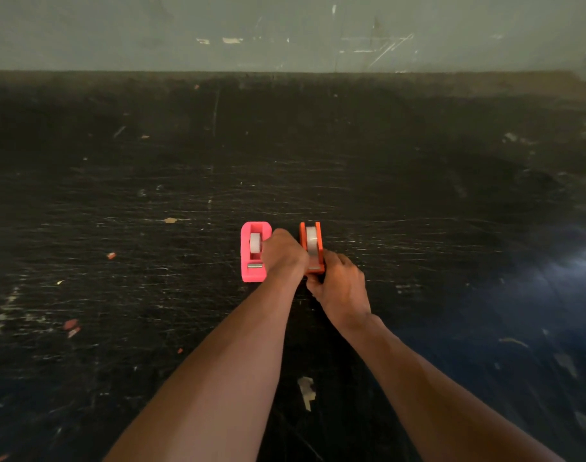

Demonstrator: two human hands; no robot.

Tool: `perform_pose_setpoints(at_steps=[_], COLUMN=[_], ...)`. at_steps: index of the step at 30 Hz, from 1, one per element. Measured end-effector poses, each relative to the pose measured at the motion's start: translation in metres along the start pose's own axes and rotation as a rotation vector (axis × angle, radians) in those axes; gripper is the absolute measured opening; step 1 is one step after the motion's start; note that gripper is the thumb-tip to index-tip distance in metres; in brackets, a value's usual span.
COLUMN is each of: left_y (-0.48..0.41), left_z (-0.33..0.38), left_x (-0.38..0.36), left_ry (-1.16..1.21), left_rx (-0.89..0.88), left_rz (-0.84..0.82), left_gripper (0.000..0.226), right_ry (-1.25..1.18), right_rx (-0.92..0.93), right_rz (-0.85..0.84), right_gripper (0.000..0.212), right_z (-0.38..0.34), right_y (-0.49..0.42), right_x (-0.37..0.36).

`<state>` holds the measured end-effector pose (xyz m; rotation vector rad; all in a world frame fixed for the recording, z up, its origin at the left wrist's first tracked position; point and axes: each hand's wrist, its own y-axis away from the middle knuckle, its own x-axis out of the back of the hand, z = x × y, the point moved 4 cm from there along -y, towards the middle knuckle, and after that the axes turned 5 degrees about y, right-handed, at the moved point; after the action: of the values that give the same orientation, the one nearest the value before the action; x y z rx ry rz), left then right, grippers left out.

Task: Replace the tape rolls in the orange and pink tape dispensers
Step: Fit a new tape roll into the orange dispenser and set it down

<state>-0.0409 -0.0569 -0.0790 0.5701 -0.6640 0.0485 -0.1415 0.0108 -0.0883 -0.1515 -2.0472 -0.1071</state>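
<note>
Head view, centre frame: pink dispenser [248,276] and orange dispenser [302,240] sat side by side on the scratched black counter [118,195], a clear roll [311,243] seated in the orange one, same in the pink. The right hand [341,285] had fingers curled round the orange body's near end; the left hand [283,253] sat knuckles-up btwn the two, fingers tucked under, grip not visible. Prob. orange unit in hand; next move needs the body braced while the roll lifts out. Tape scrap [305,391] lower centre, red bits [71,326] lower left, well clear, nothing blocking

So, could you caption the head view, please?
Right hand grips the orange dispenser; left hand sits between it and the pink dispenser.
</note>
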Motion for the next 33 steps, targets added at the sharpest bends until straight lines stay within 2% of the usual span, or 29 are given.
perform_pose_setpoints(at_steps=[13, 26, 30, 33], left_y=[0.006, 0.009, 0.011, 0.014], left_z=[0.002, 0.006, 0.004, 0.006], left_x=[0.002, 0.006, 0.012, 0.021], left_ry=[-0.029, -0.074, -0.086, -0.069], left_rx=[-0.018, -0.015, -0.021, -0.069], left_rz=[-0.008, -0.028, -0.088, -0.093], left_gripper=[0.022, 0.018, 0.026, 0.027], right_ry=[-0.02, -0.034, -0.083, -0.058], right_rx=[-0.06, -0.137, -0.145, -0.179], right_rz=[-0.033, -0.023, -0.081, -0.182], right_gripper=[0.037, 0.028, 0.025, 0.038], right_z=[-0.001, -0.004, -0.003, -0.001], right_y=[-0.001, 0.0, -0.002, -0.004], right_x=[-0.003, -0.001, 0.001, 0.006])
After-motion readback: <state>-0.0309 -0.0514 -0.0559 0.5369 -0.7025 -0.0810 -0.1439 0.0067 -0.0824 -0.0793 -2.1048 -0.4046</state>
